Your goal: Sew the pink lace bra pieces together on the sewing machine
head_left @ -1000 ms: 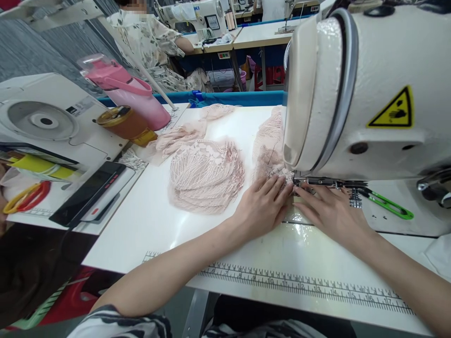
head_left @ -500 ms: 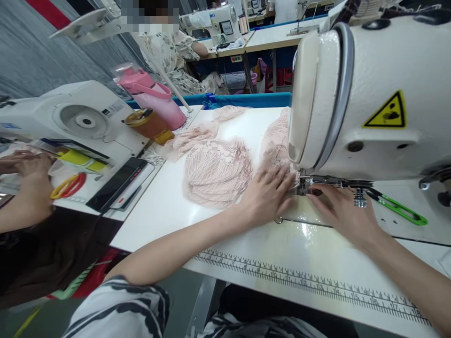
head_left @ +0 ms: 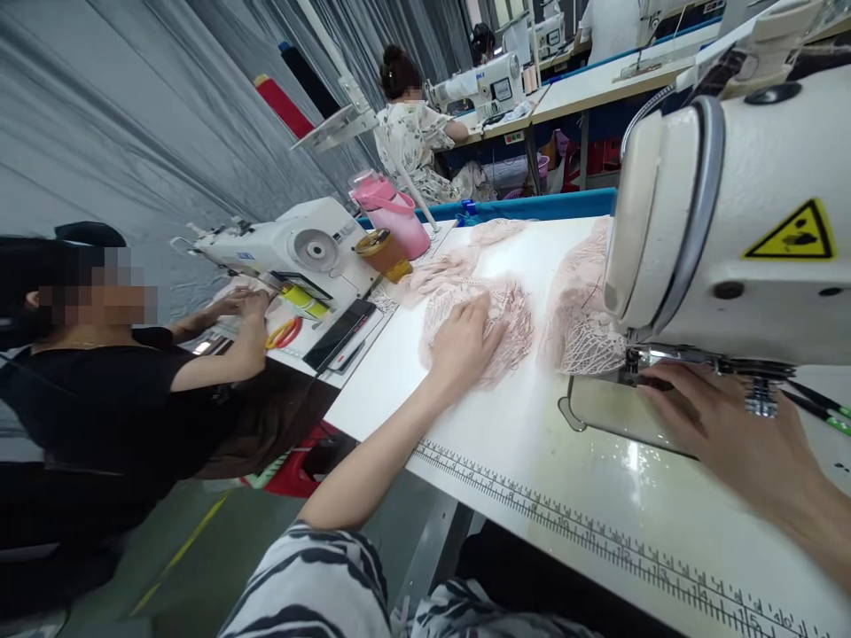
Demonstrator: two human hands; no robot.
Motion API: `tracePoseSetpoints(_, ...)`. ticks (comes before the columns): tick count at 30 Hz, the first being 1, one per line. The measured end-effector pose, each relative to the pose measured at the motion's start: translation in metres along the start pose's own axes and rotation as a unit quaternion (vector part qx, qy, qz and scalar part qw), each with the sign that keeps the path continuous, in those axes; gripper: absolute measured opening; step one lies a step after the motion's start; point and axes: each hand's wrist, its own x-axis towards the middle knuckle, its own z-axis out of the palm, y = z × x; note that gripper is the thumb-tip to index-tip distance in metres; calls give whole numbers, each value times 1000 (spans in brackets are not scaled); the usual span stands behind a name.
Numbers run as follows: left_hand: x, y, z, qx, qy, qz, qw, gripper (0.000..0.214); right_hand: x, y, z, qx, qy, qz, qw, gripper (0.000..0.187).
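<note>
My left hand (head_left: 465, 341) lies over a round, pale pink lace piece (head_left: 515, 332) on the white table, its thumb apart and its fingers resting on the lace. My right hand (head_left: 724, 416) is at the needle area of the white sewing machine (head_left: 705, 213). Its thumb and forefinger come together beside the presser foot (head_left: 631, 359); what is between them is dark and cannot be made out. More pink lace (head_left: 585, 301) lies left of the machine head, its edge reaching the foot. Further pink lace (head_left: 442, 270) is bunched behind the round piece.
Green-handled thread snips (head_left: 821, 409) lie right of my right hand. A ruler strip (head_left: 565, 518) runs along the table's front edge. To the left, a co-worker (head_left: 99, 381) sits at another machine (head_left: 312, 244), with a pink bottle (head_left: 392, 213) and a brown cup (head_left: 386, 254) nearby.
My left hand has moved left from the lace beside the presser foot onto the round lace piece. My right hand stays at the foot. The view has turned left, bringing the co-worker in.
</note>
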Motion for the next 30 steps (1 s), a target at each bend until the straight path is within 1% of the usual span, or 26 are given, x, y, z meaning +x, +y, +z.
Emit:
tracePoseSetpoints(3,-11,-1,-4,-71,23,-21,997,38,5,-3,-4,-74,-7,-62,995,33)
tracePoseSetpoints(6,-15,-6,-6,-125,52,-39,990,23,9,-5,-7,-100,3,-82,992,34)
tracePoseSetpoints(7,-14,-9,-7,-152,64,-47,985,24,11,-5,-8,-106,5,-83,991,34)
tracePoseSetpoints(11,-11,-22,-19,-267,123,-86,952,48,15,-6,-12,-125,4,-89,988,29)
tracePoseSetpoints(12,-11,-21,-24,-301,133,-92,940,52,15,-6,-12,-124,4,-91,988,30)
tracePoseSetpoints(14,-18,-11,-34,-378,127,-90,913,53,15,-6,-12,-112,8,-91,989,33)
tracePoseSetpoints(15,-23,-2,-38,-442,98,-75,889,47,15,-6,-12,-105,10,-85,991,33)
tracePoseSetpoints(16,-28,10,-41,-473,50,-55,878,40,15,-5,-11,-99,11,-73,992,31)
tracePoseSetpoints(17,-34,24,-42,-490,-10,-25,872,32,14,-5,-10,-96,11,-57,994,28)
tracePoseSetpoints(18,-39,38,-41,-495,-132,49,857,28,14,-5,-9,-98,10,-42,994,24)
tracePoseSetpoints(19,-44,53,-40,-485,-226,134,834,27,14,-5,-8,-102,8,-29,994,22)
tracePoseSetpoints(20,-47,67,-37,-460,-280,212,815,25,13,-5,-7,-106,2,-20,994,22)
tracePoseSetpoints(21,-50,79,-33,-427,-303,276,806,24,13,-5,-7,-110,-2,-15,994,23)
tracePoseSetpoints(22,-52,89,-29,-388,-296,318,813,22,13,-4,-7,-110,-6,-12,994,24)
tracePoseSetpoints(23,-53,98,-25,-345,-272,339,832,21,13,-4,-7,-107,-9,-8,994,25)
tracePoseSetpoints(25,-54,108,-18,-255,-216,343,878,25,14,-4,-9,-81,-11,-4,997,26)
tracePoseSetpoints(26,-54,110,-16,-214,-194,341,894,30,15,-4,-10,-61,-9,-9,998,27)
tracePoseSetpoints(28,-52,112,-12,-159,-173,345,909,31,16,-7,-13,-17,-16,-38,999,33)
tracePoseSetpoints(30,-50,111,-11,-135,-170,351,911,24,18,-11,-16,-5,-28,-72,997,39)
